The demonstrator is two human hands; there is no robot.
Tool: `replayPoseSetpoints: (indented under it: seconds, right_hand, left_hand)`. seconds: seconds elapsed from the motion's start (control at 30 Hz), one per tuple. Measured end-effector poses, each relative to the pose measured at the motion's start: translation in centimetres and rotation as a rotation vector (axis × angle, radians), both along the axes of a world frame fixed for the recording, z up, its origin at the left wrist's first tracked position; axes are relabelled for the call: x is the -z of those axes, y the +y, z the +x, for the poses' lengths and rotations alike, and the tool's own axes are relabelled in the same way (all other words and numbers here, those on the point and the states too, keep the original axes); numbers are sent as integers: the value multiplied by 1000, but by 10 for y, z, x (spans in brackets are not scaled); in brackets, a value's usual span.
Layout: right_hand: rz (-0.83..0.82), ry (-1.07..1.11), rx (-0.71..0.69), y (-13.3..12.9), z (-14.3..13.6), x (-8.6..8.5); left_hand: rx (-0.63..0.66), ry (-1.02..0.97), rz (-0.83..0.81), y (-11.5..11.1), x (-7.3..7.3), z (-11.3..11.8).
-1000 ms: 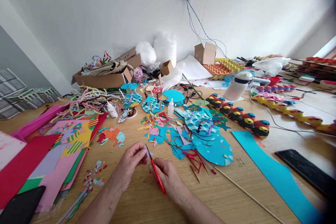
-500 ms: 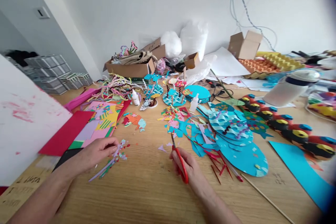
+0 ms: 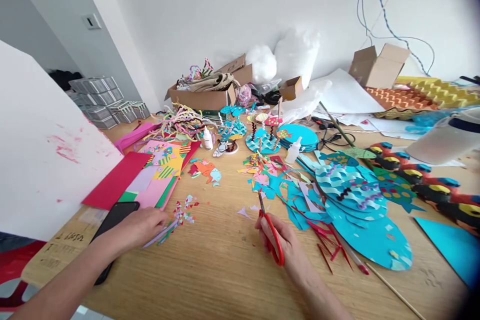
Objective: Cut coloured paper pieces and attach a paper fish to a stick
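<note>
My right hand (image 3: 279, 237) grips red-handled scissors (image 3: 276, 250), their blades pointing away over the table. Just beyond the tip lie blue paper scraps (image 3: 270, 191) and small lilac offcuts (image 3: 245, 212). To the left, my left hand (image 3: 144, 226) rests low with its fingers curled down over narrow paper strips (image 3: 170, 230) in lilac and green. Its fingertips are hidden, so what they pinch cannot be made out. Tiny cut paper bits (image 3: 185, 210) are scattered beside that hand. A black phone (image 3: 112, 220) lies partly under my left forearm.
Coloured paper sheets (image 3: 150, 180) lie at left, paper fish (image 3: 206, 170) near the middle. Glue bottles (image 3: 294, 150) stand farther back. Blue discs with wave strips (image 3: 375, 230), a thin stick (image 3: 393, 290) and painted birds (image 3: 435, 187) occupy the right. A cardboard box (image 3: 202, 97) stands behind.
The view has swung left, so things appear farther right. My left hand has lowered onto the paper strips, and more of the phone shows. My right hand still grips the scissors.
</note>
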State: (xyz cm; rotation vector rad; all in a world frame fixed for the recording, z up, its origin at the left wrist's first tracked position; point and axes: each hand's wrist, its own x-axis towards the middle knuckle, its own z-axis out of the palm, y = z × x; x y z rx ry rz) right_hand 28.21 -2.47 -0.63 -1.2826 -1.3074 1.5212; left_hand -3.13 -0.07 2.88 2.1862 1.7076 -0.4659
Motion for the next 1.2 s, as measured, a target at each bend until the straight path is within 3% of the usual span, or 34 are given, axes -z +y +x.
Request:
replayPoseSetpoints:
  seconds: [0.2, 0.27, 0.37, 0.47, 0.53, 0.63, 0.77, 0.93, 1.2]
  right_hand:
    - [29, 5, -2, 0, 2, 3]
    - [33, 6, 1, 0, 2, 2]
    - [49, 5, 7, 0, 1, 2]
    - [69, -18, -10, -1, 0, 4]
    - [133, -83, -23, -1, -1, 7]
    - [324, -259, -38, -3, 0, 8]
    - [499, -419, -62, -7, 1, 6]
    - [591, -440, -49, -12, 0, 4]
    - [641, -466, -28, -12, 1, 2]
  left_hand:
    - [-7, -47, 31, 5, 3, -7]
    - [-19, -141, 26, 8, -7, -11]
    - [-103, -264, 63, 12, -34, -9]
    - [-159, -374, 160, 14, -58, 7]
    - [-160, -437, 206, 16, -64, 26]
    - [-56, -478, 253, 22, -55, 61]
    - [152, -491, 308, 41, -31, 109]
    - [286, -430, 270, 72, -9, 155]
    - [415, -389, 263, 118, 16, 207]
